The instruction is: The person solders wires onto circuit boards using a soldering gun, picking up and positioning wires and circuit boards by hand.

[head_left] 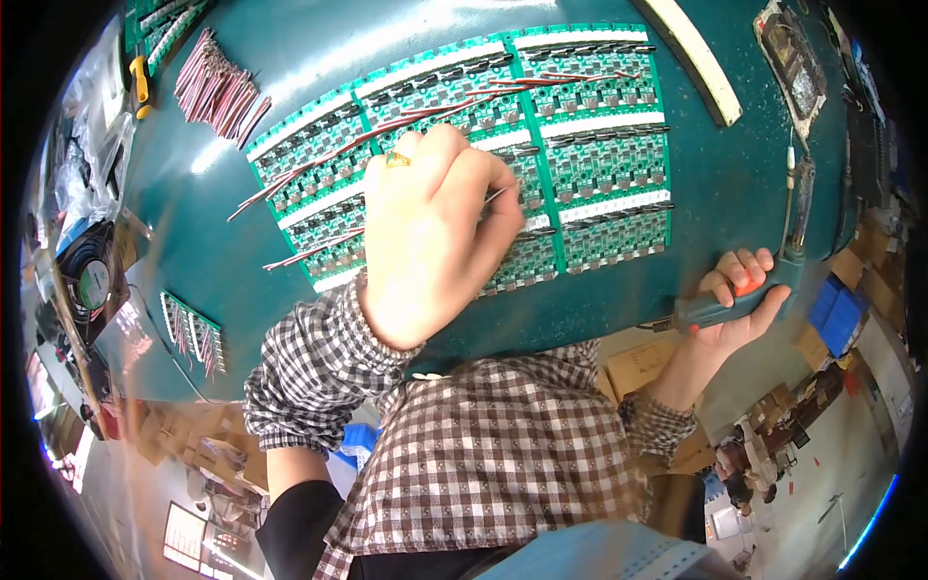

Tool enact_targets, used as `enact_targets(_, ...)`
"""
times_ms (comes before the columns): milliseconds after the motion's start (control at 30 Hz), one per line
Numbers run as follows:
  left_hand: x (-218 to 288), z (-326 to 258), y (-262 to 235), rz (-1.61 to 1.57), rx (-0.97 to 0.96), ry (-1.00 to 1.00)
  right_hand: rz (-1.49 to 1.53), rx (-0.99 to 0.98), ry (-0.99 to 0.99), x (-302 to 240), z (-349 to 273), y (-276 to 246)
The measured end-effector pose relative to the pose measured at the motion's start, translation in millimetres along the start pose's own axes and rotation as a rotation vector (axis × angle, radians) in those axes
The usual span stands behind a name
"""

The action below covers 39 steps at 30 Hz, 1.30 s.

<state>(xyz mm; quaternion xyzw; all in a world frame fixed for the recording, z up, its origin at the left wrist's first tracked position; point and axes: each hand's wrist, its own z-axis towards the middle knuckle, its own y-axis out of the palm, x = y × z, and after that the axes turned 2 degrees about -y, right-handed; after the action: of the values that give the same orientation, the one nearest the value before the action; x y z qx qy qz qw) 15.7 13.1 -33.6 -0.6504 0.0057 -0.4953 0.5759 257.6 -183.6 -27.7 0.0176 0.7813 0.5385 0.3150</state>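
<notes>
Panels of small green circuit boards (609,159) lie side by side on the green table mat, with white strips and rows of dark parts. Red-and-black wires (387,126) run in slanting lines across them. Over the middle of the panels is my left hand (430,227), fingers bent and pinched on what looks like a thin wire (495,194); the palm hides the boards beneath. At the right table edge, my right hand (742,295) is wrapped around a teal soldering gun (720,307) with a red trigger. Its metal tip (803,198) points away from me, off the boards.
A bundle of cut wires (217,89) lies far left, near a yellow-handled tool (141,82). At left are a round fan (95,280) and a small wired board (193,333). A pale curved strip (691,58) and a worn metal tray (793,63) lie far right.
</notes>
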Motion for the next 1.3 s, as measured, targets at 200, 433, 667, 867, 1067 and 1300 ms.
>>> enact_targets(200, 4.8, -1.7, -10.0, -0.024, -0.038, -0.017, 0.007, 0.01, -0.021, 3.3, -1.6, 1.7)
enact_targets(433, -6.2, 31.1, -51.0, 0.028, 0.041, 0.008, 0.016, 0.021, -0.08, 4.1, -2.2, -2.0)
enact_targets(667, -27.2, 52.3, -44.8, 0.158, -0.105, -0.003, 0.017, -0.035, -0.101, 7.9, -6.7, -5.3)
enact_targets(867, -41.4, 39.1, -60.1, -0.012, -0.204, -0.211, 0.016, -0.038, -0.116, 7.7, -5.5, -8.8)
enact_targets(1067, -48.4, 26.0, -62.1, -0.068, -0.07, -0.177, 0.039, -0.032, -0.126, 6.7, -0.8, -11.9)
enact_targets(1300, -49.7, 21.6, -78.4, -0.795, -0.293, -0.471, 0.026, -0.034, -0.155, 7.4, 2.2, -15.0)
